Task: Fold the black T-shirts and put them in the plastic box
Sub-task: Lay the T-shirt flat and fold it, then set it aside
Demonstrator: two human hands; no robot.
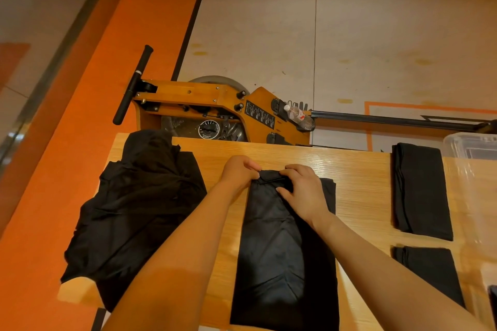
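Hands pinch the far edge of the T-shirt [282, 250]: left hand [239, 169], right hand [304, 188], each grip holding cloth; draw it nearward evenly, keeping edges aligned on the tabletop [360, 196].

Black T-shirt [282, 250] lengthwise-folded flat mid-table, clear plastic box [470, 145] far right

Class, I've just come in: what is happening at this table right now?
A person is folding a black T-shirt on the wooden table, both hands pinching its far edge: left hand, right hand. An unfolded pile waits at left; two folded shirts lie by the plastic box.
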